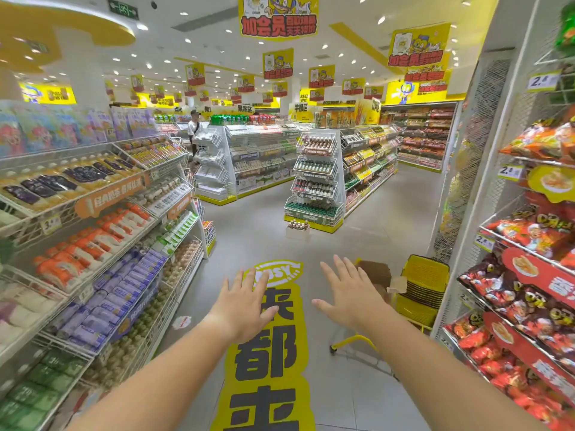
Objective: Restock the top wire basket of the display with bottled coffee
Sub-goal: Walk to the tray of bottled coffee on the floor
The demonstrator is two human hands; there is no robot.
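- left hand [245, 303] and right hand [351, 293] out over the floor [357, 213], fingers straight and apart, empty.
- display [315, 181] well ahead, bottles [314, 140] in its top basket [315, 153].

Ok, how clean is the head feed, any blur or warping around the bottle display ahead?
Head view: bright, even lighting, no hard shadows; fisheye bends and smears the side shelves; wire display small and soft; left hand and right hand sharp.
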